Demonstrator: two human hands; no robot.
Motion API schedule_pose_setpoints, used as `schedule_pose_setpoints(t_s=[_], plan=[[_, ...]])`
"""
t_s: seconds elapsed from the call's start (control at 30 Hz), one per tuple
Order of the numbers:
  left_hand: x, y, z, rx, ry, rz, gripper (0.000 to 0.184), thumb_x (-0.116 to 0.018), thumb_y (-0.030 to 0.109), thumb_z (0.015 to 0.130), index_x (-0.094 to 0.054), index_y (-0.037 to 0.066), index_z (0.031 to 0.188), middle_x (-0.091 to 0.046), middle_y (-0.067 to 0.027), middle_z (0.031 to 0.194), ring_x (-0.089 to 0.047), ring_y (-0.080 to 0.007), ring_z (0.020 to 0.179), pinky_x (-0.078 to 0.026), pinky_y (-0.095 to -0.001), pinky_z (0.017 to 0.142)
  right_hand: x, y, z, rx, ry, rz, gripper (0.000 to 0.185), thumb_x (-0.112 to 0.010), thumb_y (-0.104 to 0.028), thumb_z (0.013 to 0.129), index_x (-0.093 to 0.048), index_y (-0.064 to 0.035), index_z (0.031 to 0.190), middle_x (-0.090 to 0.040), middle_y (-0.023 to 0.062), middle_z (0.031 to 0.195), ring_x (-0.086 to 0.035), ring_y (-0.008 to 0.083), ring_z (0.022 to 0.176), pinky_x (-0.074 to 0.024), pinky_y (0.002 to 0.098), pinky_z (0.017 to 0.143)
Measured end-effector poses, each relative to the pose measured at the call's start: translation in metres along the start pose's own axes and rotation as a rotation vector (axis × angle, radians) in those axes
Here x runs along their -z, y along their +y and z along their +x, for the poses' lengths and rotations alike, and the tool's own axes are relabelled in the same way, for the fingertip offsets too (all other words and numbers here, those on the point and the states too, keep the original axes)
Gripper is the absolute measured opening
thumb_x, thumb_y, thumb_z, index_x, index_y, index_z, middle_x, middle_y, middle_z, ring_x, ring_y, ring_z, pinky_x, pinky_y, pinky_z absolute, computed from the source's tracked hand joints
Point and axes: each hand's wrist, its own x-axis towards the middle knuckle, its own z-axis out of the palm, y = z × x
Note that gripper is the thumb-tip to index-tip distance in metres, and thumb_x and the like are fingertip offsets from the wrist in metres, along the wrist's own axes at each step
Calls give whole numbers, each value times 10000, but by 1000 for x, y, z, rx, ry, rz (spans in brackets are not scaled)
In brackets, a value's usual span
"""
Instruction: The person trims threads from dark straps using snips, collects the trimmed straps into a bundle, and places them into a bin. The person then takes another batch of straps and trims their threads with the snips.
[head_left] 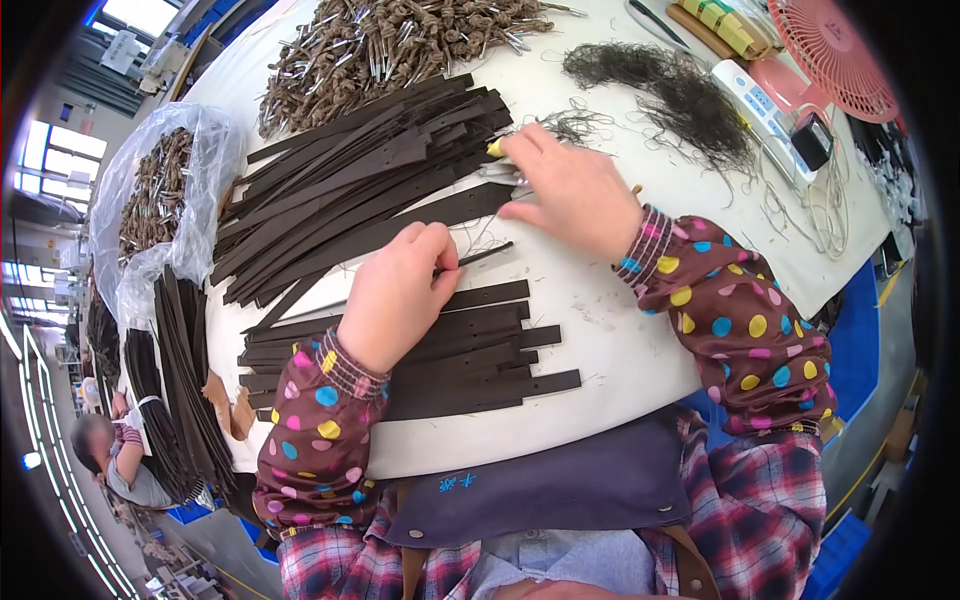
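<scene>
My left hand (400, 290) is closed, its thumb and fingers pinched on a thin dark strip (485, 255) that sticks out to the right. Farther right, my right hand (570, 185) has its thumb and fingers apart above the white tabletop, beside a small yellow piece (495, 148) near the index fingertip. A large pile of dark flat strips (350, 170) lies beyond my left hand. Nearer to me, a second stack of dark strips (450, 350), some with small holes, lies partly under my left forearm.
Brown knotted cords with metal tips (400, 45) are heaped at the far edge; more fill a plastic bag (160, 200) at left. Black thread tangles (690, 110), a power strip (765, 120) and a pink fan (835, 50) stand at far right. A person (130, 460) sits at lower left.
</scene>
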Motion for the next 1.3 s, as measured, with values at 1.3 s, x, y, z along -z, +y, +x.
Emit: schedule_pose_setpoints(t_s=[1.3], plan=[[-11, 2, 10, -9, -72, -211, 202, -716, 173, 842, -595, 83, 977, -608, -50, 839, -590, -199, 714, -490, -323, 659, 22, 11, -5, -38, 248, 326, 367, -740, -78, 824, -560, -48, 1143, -693, 81, 891, -684, 184, 743, -545, 292, 647]])
